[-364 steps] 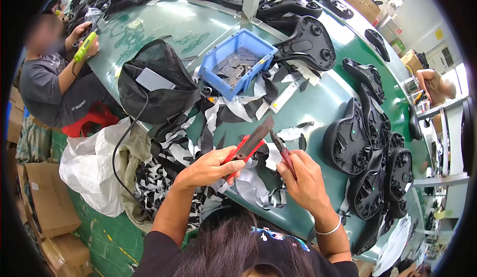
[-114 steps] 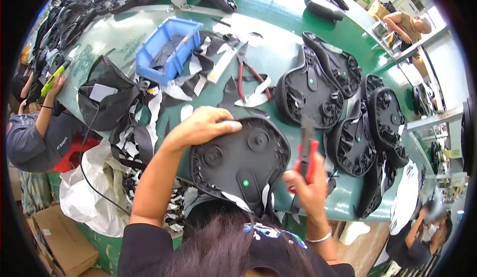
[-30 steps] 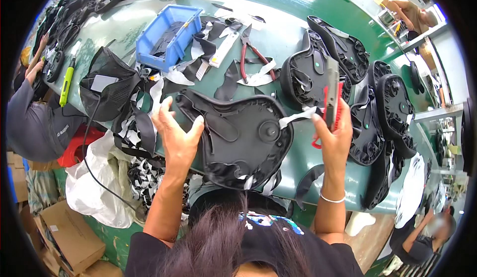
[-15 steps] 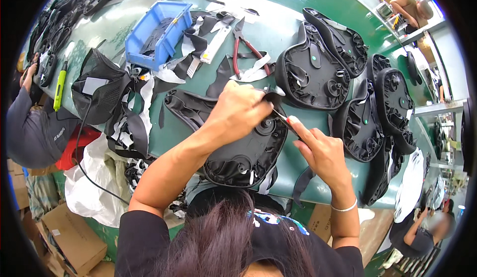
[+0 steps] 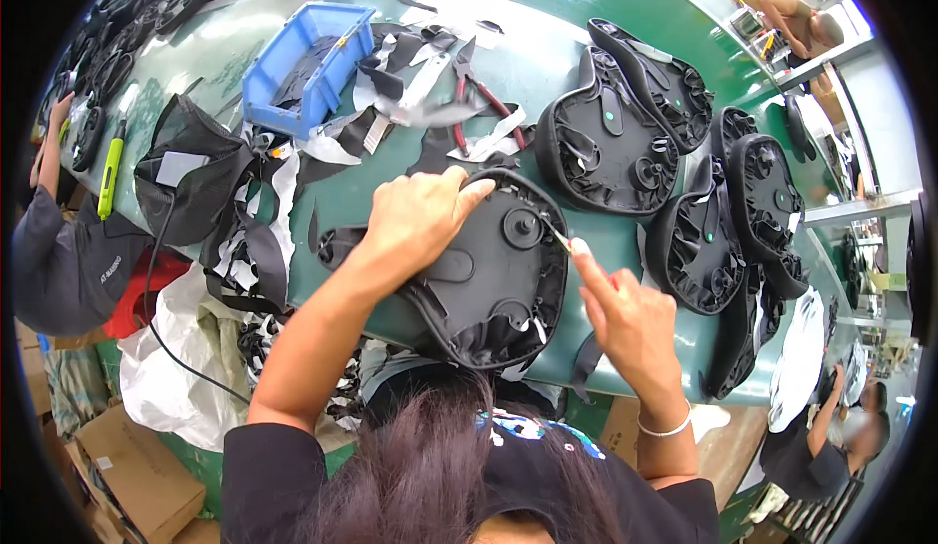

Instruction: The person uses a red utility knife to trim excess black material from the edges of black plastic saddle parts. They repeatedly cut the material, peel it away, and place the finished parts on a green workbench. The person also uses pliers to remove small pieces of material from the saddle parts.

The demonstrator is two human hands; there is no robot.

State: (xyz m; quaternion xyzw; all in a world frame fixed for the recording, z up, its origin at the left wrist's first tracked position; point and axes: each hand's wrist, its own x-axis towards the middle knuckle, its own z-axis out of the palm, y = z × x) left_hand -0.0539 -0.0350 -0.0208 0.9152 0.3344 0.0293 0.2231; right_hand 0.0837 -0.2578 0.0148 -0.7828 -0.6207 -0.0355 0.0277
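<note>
In front of me on the table lies a black padded shell point(image 5: 476, 268), its hollow inside facing up and gathered fabric along its rim. My left hand point(image 5: 418, 220) grips it by the far left edge, thumb stretched over the rim. My right hand point(image 5: 625, 314) is closed around a slim knife point(image 5: 562, 241), mostly hidden by the fingers; its thin tip is at the shell's right rim. Beyond my left hand a pale scrap strip point(image 5: 430, 114) is smeared by motion. Red-handled pliers point(image 5: 489, 102) lie behind the shell among fabric scraps.
Several similar black shells point(image 5: 611, 144) are grouped at the right. A blue bin point(image 5: 308, 70) stands at the far left, near a black mesh pouch point(image 5: 186, 158) with a cable and a lime-green tool point(image 5: 112, 173). Other people point(image 5: 73, 241) are at the left and right edges.
My left hand has let go of a dark scrap and moved left onto the shell. The shell has turned. A pale strip now blurs near the pliers. My right hand keeps the knife.
</note>
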